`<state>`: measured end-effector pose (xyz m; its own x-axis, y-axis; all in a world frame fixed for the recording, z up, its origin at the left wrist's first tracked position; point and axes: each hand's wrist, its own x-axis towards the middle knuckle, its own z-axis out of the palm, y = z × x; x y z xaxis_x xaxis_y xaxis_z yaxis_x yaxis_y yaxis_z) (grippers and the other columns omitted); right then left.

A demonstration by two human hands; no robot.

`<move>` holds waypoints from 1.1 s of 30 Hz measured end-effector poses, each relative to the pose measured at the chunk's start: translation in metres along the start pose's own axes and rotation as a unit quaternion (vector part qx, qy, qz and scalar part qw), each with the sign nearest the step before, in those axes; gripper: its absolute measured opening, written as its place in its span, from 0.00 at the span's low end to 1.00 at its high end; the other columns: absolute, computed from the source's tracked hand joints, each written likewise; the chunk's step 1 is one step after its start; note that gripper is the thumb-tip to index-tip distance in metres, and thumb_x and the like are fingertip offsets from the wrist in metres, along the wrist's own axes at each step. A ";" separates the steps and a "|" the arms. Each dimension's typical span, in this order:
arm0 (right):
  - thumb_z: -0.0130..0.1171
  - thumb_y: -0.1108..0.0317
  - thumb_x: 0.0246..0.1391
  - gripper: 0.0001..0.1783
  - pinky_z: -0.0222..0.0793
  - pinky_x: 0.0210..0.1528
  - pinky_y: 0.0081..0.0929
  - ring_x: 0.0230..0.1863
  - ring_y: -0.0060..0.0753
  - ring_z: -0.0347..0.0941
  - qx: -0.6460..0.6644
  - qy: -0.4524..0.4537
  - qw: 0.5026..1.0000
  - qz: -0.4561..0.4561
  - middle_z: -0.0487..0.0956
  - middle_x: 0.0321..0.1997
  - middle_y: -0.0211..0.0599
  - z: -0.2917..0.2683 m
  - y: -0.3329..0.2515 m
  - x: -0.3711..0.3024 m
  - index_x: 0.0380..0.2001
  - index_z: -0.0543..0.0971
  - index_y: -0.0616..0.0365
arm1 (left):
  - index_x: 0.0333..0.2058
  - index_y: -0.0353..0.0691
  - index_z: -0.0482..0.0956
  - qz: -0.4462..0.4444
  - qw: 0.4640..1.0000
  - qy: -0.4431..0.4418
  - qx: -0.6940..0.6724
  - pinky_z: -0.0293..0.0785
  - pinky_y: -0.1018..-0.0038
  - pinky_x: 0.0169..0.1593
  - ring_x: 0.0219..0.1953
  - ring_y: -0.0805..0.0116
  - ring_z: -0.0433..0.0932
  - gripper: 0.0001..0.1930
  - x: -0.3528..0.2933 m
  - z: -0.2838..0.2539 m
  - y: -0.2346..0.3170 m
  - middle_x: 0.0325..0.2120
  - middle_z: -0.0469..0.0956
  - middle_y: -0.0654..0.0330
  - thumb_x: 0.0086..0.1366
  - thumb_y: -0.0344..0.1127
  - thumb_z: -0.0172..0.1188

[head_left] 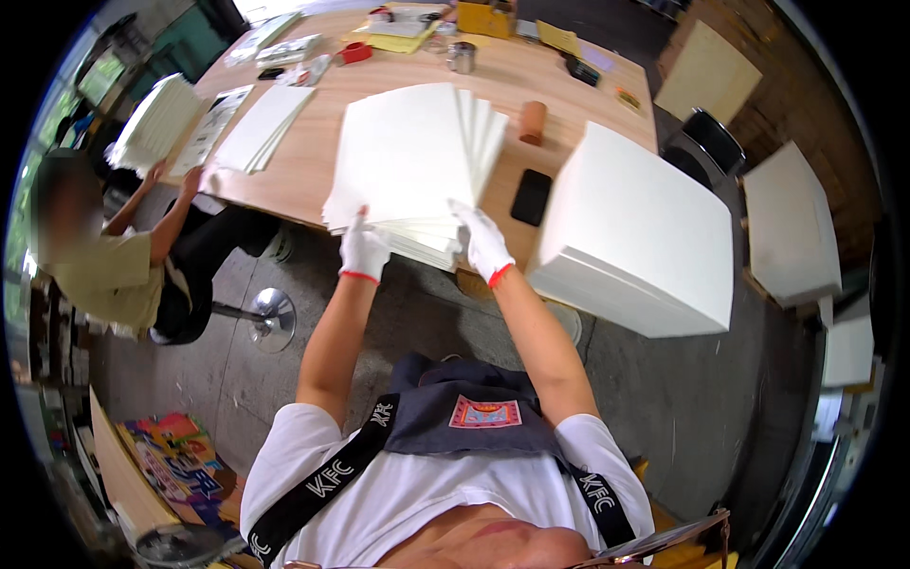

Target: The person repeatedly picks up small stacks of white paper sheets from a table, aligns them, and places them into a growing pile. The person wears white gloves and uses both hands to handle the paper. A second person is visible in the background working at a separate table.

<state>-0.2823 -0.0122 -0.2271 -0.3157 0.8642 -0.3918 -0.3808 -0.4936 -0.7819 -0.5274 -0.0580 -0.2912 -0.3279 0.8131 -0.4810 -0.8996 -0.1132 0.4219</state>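
Note:
In front of me a fanned stack of white paper sheets [403,142] lies on the table, its near edge slightly past the table's edge. My left hand [365,251], in a white glove with a red cuff, grips the near left edge, thumb on top and the other fingers mostly hidden. At the near right corner, my gloved right hand [484,245] closes on the sheets' edge, its fingertips on the upper side. To the right of the stack lie a black phone [532,196] and an orange-brown cylinder [533,123].
A tall white block of stacked sheets [645,237] stands at the table's right. Thinner white sheets [263,128] lie to the left, near a seated person [104,247] whose hands touch the table. A metal cup [462,58] and red tape roll [355,53] sit farther back.

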 end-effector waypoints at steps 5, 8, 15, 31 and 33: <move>0.62 0.57 0.65 0.17 0.76 0.31 0.23 0.29 0.19 0.76 -0.109 -0.136 0.983 0.057 0.80 0.32 0.28 -0.093 0.023 -0.132 0.48 0.78 0.59 | 0.63 0.45 0.64 0.172 0.984 -0.026 0.029 0.61 0.65 0.69 0.59 0.60 0.71 0.20 -0.127 0.050 -0.039 0.56 0.73 0.58 0.77 0.40 0.44; 0.59 0.59 0.67 0.17 0.76 0.29 0.20 0.29 0.19 0.78 -0.262 -0.138 0.942 0.158 0.82 0.34 0.32 -0.172 -0.003 -0.223 0.52 0.78 0.57 | 0.68 0.43 0.62 0.255 0.881 -0.240 0.319 0.63 0.65 0.68 0.67 0.61 0.66 0.27 -0.175 0.077 -0.073 0.64 0.69 0.57 0.73 0.32 0.53; 0.62 0.56 0.63 0.14 0.72 0.27 0.26 0.27 0.23 0.79 -0.515 0.259 0.817 0.002 0.83 0.31 0.32 -0.256 -0.187 -0.377 0.42 0.80 0.54 | 0.70 0.48 0.61 0.297 0.409 -0.396 0.766 0.79 0.66 0.50 0.47 0.61 0.81 0.43 -0.189 0.215 -0.107 0.53 0.80 0.57 0.58 0.39 0.74; 0.62 0.51 0.54 0.17 0.74 0.38 0.41 0.31 0.40 0.80 -0.728 0.337 0.596 -0.010 0.83 0.31 0.38 -0.310 -0.261 -0.344 0.41 0.79 0.51 | 0.64 0.55 0.69 0.314 0.147 -0.370 0.862 0.77 0.57 0.38 0.35 0.50 0.83 0.36 -0.206 0.284 -0.150 0.29 0.83 0.55 0.56 0.43 0.72; 0.63 0.52 0.53 0.15 0.73 0.35 0.37 0.26 0.35 0.79 -0.713 0.330 0.619 -0.007 0.82 0.28 0.35 -0.307 -0.266 -0.346 0.36 0.80 0.50 | 0.63 0.55 0.70 0.304 0.151 -0.372 0.864 0.76 0.56 0.38 0.35 0.50 0.83 0.35 -0.207 0.286 -0.149 0.29 0.83 0.54 0.56 0.43 0.72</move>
<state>0.1948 -0.1496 -0.0321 0.2816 0.9512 -0.1258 0.9230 -0.3044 -0.2354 -0.2427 -0.0462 -0.0352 0.5038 0.8638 -0.0008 0.8600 -0.5015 0.0947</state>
